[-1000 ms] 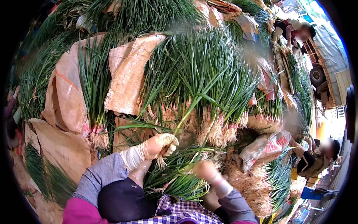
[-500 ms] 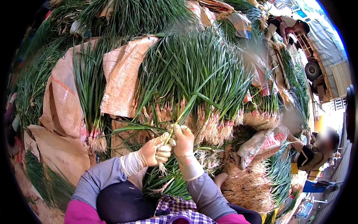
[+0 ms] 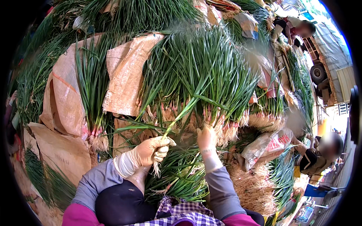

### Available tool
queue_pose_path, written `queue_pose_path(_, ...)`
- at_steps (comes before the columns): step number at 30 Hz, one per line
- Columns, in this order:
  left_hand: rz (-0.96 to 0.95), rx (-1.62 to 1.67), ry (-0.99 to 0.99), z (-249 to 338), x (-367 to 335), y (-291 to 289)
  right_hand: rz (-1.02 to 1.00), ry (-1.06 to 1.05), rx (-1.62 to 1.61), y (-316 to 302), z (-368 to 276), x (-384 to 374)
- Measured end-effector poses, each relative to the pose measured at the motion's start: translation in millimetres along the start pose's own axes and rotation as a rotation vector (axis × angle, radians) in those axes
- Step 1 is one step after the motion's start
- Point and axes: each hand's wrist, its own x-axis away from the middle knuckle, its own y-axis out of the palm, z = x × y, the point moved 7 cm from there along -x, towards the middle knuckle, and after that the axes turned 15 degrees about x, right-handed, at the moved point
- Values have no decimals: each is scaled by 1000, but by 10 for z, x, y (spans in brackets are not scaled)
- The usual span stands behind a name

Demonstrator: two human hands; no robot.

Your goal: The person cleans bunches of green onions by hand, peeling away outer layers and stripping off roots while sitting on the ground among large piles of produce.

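My gloved left hand (image 3: 155, 151) is closed around a spring onion (image 3: 175, 121). The white roots (image 3: 156, 169) hang below the fist, and the green leaves slant up to the right. To its right, my gloved right hand (image 3: 207, 137) is raised at the root ends of a large bundle of spring onions (image 3: 205, 71). Its fingers are blurred, so whether it grips anything does not show. In front of me lies a loose heap of spring onions (image 3: 181, 175), with leaves and roots mixed.
Woven sacks (image 3: 130, 71) lie between upright bundles on the left. A brown sheet (image 3: 60, 148) lies nearer. Rooty bundles (image 3: 250, 188) and a printed sack (image 3: 267, 147) are at right. Two people bend at the right, near a truck (image 3: 332, 56).
My right hand has left the spring onion at my left hand and moved right, to the large bundle. My left hand keeps hold of the stalk, slightly lower and further left.
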Motion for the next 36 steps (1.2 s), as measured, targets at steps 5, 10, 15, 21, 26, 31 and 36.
queue_pose_path(5,-80,-407,162,169,263,653,-77,41,-588,-223,208,-251)
queue_pose_path(10,301,-883,349,399,489,680,-402,-16,-1296,-628,108,47)
queue_pose_path(15,192,-596,181,-37,-63,-246,-604,-6,-1395,-381,-171,416)
queue_pose_path(21,223,-683,145,-232,-200,-28,-120,-159,-702,-333,-431,724)
queue_pose_path(26,162,-101,119,-33,-36,10,-78,93,-962,-134,-88,338)
queue_pose_path(31,249,-160,262,464,257,-25,-346,-509,83,9,-435,326)
queue_pose_path(36,216,-196,261,465,318,176,16,4,-350,-385,-526,-476)
